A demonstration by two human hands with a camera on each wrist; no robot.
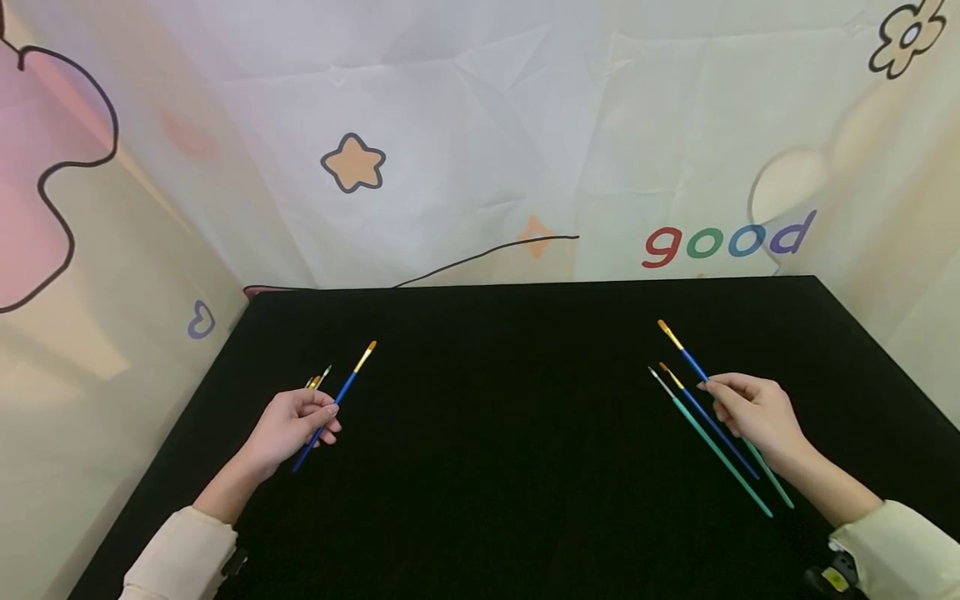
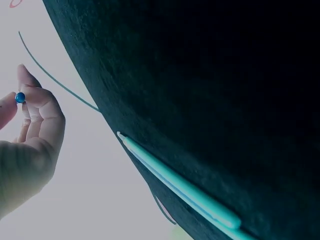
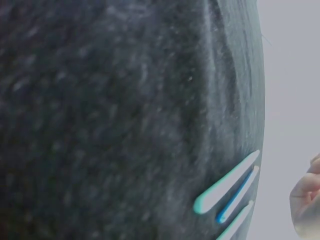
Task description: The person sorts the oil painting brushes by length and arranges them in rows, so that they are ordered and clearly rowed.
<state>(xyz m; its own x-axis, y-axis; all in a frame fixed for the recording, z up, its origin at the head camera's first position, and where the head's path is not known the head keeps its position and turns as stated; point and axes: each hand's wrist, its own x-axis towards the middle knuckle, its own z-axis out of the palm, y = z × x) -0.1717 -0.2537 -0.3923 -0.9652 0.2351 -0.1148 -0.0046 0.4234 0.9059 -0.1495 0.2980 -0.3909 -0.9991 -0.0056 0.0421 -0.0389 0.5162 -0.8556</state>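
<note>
My left hand (image 1: 294, 423) pinches a blue-handled paintbrush (image 1: 348, 386) between thumb and fingers, its golden bristles pointing up and away. Behind that hand, the tips of several more paintbrushes (image 1: 323, 377) show, mostly covered by the fingers. In the left wrist view the rounded blue handle end (image 2: 20, 97) sticks out between thumb and fingers. My right hand (image 1: 759, 414) pinches another blue paintbrush (image 1: 693, 363), bristles up to the left. Below it lie a blue paintbrush (image 1: 708, 418) and a teal one (image 1: 722, 457), side by side. A second teal paintbrush (image 1: 772, 479) is partly hidden by the hand.
A black cloth-covered table (image 1: 495, 433) spans the space between the hands. Pale printed curtains (image 1: 465, 150) stand along its back and both sides. In the left wrist view, teal handles (image 2: 182, 187) lie near the table edge.
</note>
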